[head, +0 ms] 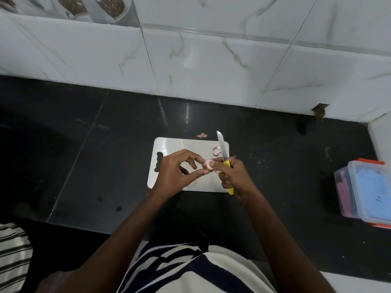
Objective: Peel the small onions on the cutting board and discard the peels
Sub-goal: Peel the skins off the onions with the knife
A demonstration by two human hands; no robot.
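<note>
My left hand [177, 172] pinches a small onion [207, 164] between fingertip and thumb, above the white cutting board [179, 144]. My right hand [234, 176] grips the yellow-handled knife [224, 153], blade pointing away, thumb pressed on the onion. I judge I'm mid-peel. Next the thumb must strip the skin, then drop it with the peels [216, 150] by the blade.
</note>
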